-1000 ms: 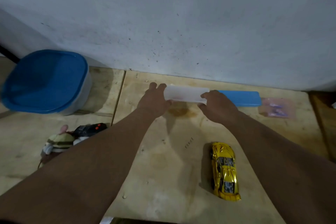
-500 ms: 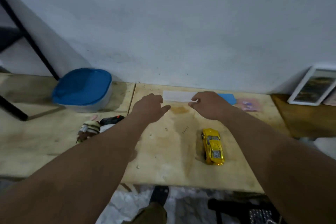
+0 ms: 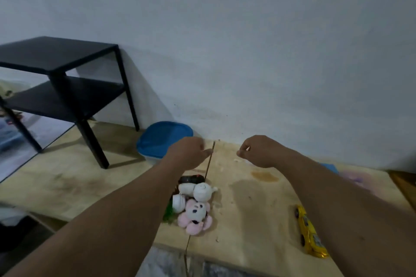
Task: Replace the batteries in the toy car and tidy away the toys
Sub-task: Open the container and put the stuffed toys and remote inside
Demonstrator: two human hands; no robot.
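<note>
My left hand (image 3: 188,155) and right hand (image 3: 258,152) hang loosely curled, holding nothing, reaching toward the far blue-lidded tub (image 3: 162,139) for tidying. The yellow toy car (image 3: 309,234) waits near right.

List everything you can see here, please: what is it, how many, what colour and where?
toy car: one, yellow, near edge of the wooden boards, under the right forearm.
soft toys: a small pile, pink and white, on the seam between the boards.
dark toy: one, black, just behind the pile.
container: one, blue lid, by the wall.
side table: one, black, two shelves, far left.
boards: pale wood, stained.
left hand: loosely curled, holding nothing.
right hand: loosely curled, holding nothing visible.
</note>
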